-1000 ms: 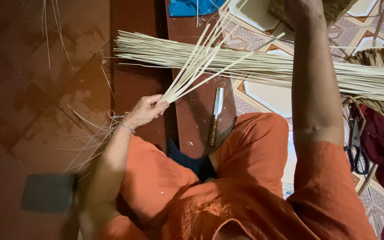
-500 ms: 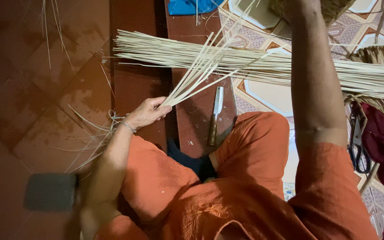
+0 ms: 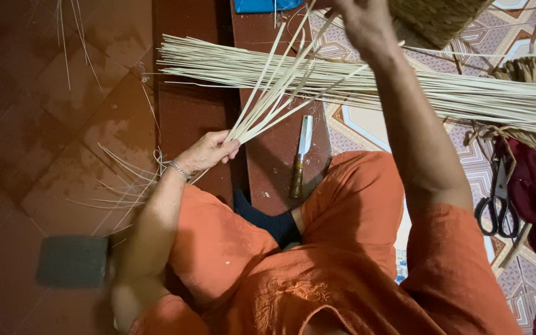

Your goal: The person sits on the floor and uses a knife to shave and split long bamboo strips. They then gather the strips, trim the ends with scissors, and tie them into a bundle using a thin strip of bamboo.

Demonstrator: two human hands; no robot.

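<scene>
Left hand (image 3: 209, 152) pinches a fan of pale strips (image 3: 277, 87), grip tight at their base above the floor; right hand (image 3: 361, 18) is raised by the woven basket (image 3: 438, 18), its grip unclear.

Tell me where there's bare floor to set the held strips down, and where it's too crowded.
Free: the dark board between the long strip bundle and the left hand, and the brown tiles left of it, above the grey block. Crowded: the patterned floor around the knife and by the scissors on the right.
</scene>
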